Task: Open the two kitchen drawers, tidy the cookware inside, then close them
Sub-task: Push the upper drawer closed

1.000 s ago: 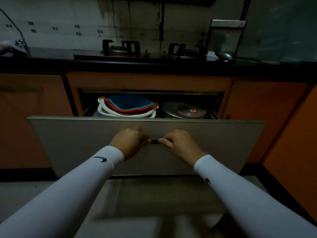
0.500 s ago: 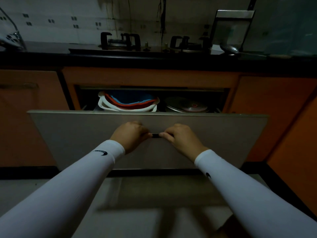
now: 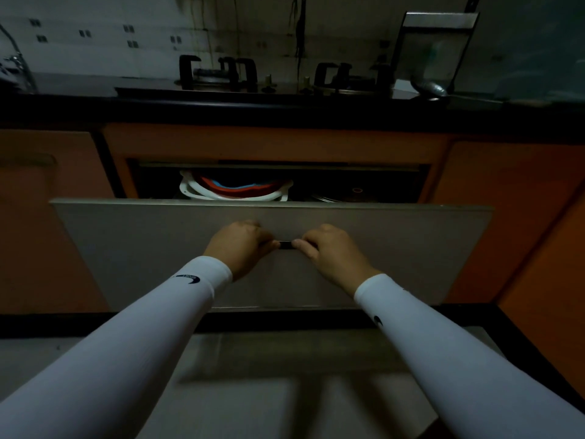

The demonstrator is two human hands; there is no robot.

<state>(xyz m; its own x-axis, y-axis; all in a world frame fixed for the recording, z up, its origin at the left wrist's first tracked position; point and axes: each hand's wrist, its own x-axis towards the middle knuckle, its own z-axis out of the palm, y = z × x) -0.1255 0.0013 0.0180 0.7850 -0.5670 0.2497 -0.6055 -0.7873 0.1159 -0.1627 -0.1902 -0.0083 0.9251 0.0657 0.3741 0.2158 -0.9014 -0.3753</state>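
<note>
Gripping the dark handle point(image 3: 286, 244) of the grey drawer point(image 3: 126, 248), the left hand point(image 3: 242, 247) is curled shut on its left end; its white sleeve point(image 3: 202, 280) bears a dark swoosh logo with tiny lettering too small to read. Inside the partly open drawer, stacked white, red and blue basins point(image 3: 235, 190) sit left, a metal lid point(image 3: 342, 195) right. The right hand point(image 3: 332, 256) is clenched on the handle's right end. A gas hob point(image 3: 285, 77) stands on the worktop point(image 3: 79, 103) above.
</note>
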